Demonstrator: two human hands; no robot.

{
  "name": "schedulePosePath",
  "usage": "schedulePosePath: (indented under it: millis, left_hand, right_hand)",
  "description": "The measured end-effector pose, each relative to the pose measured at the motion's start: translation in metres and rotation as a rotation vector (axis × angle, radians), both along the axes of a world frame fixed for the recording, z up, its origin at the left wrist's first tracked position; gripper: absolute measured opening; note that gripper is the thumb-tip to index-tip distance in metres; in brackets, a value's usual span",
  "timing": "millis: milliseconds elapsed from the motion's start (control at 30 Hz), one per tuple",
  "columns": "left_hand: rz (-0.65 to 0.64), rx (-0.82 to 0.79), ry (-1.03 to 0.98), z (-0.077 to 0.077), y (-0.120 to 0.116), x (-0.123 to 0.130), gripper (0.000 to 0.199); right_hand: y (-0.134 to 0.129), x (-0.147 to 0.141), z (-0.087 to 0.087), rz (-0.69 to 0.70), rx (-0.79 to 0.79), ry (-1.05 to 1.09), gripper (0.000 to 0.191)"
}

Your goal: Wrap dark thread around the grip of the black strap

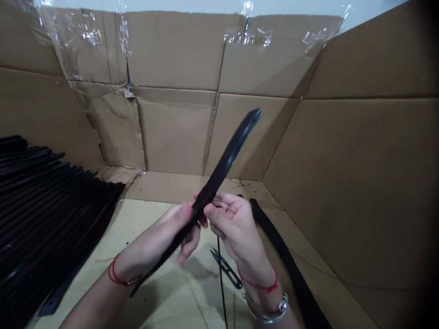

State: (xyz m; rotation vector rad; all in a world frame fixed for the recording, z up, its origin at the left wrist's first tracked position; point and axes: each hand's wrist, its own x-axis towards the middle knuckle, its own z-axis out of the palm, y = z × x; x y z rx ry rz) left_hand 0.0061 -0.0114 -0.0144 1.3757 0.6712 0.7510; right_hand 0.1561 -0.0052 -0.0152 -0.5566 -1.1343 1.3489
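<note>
A long, slightly curved black strip (pixel 226 162) is held up at a slant, its tip pointing to the upper right. Around its middle, my left hand (pixel 174 226) is closed on it, thumb on top and fingers underneath. Just to the right, my right hand (pixel 235 224) pinches the same strip between thumb and curled fingers. Below my right hand hangs a thin black cord (pixel 222 283); its upper end is hidden behind the hand. Black thread snips (pixel 227 268) lie on the pale work surface under the hands.
At the left is a large stack of similar black strips (pixel 51 205). Another long black strip (pixel 284 251) lies along the right side. Taped cardboard walls (pixel 178 132) enclose the back and right. Loose threads and small dark bits are scattered near the back edge.
</note>
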Motion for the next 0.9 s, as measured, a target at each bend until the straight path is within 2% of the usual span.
schedulePosePath:
  millis: [67, 100, 133, 167, 233, 300, 400, 533, 667, 733, 767, 800, 833, 900]
  left_hand:
    - [0.264, 0.256, 0.135, 0.001, 0.001, 0.004, 0.045]
    - [0.347, 0.312, 0.164, 0.0, 0.0, 0.006, 0.041]
    - [0.365, 0.299, 0.152, 0.0, 0.0, 0.007, 0.04]
    - [0.321, 0.233, 0.104, -0.002, 0.0, 0.008, 0.04]
    - [0.139, 0.029, -0.046, -0.005, 0.001, 0.008, 0.041]
    - [-0.014, -0.121, -0.194, -0.008, 0.002, 0.007, 0.042]
    - [-0.17, -0.201, -0.407, -0.01, 0.003, 0.007, 0.04]
    - [-0.351, -0.326, -0.615, -0.011, 0.002, 0.008, 0.039]
    - [-0.608, -0.519, -0.753, -0.015, 0.005, 0.004, 0.044]
    - [-0.666, -0.572, -0.718, -0.017, 0.007, 0.004, 0.052]
    - [-0.626, -0.567, -0.635, -0.017, 0.008, 0.005, 0.057]
    - [-0.528, -0.534, -0.522, -0.017, 0.008, 0.007, 0.06]
    - [-0.377, -0.471, -0.401, -0.016, 0.008, 0.009, 0.061]
    - [0.017, -0.284, -0.24, -0.015, 0.006, 0.017, 0.052]
  right_hand:
    - [0.001, -0.003, -0.001, -0.114, -0.025, 0.029, 0.032]
    - [0.002, -0.004, -0.001, -0.116, -0.031, 0.044, 0.031]
    - [0.002, -0.006, -0.002, -0.094, -0.033, 0.058, 0.029]
    - [0.001, -0.007, -0.002, -0.062, -0.03, 0.069, 0.027]
    - [0.0, -0.009, -0.003, -0.021, 0.0, 0.082, 0.02]
    - [-0.001, -0.009, -0.004, -0.045, 0.071, 0.066, 0.015]
    - [0.0, -0.007, -0.007, -0.042, 0.145, 0.034, 0.016]
    - [0.002, -0.003, -0.006, 0.075, 0.111, 0.093, 0.015]
    - [0.003, -0.001, -0.003, 0.207, 0.087, 0.074, 0.023]
    - [0.005, 0.0, -0.003, 0.222, 0.08, 0.054, 0.028]
    - [0.006, 0.0, -0.004, 0.193, 0.072, 0.049, 0.03]
    - [0.007, 0.001, -0.005, 0.148, 0.066, 0.043, 0.032]
    - [0.009, 0.001, -0.006, 0.091, 0.06, 0.043, 0.032]
    - [0.011, 0.001, -0.008, -0.012, 0.057, 0.056, 0.028]
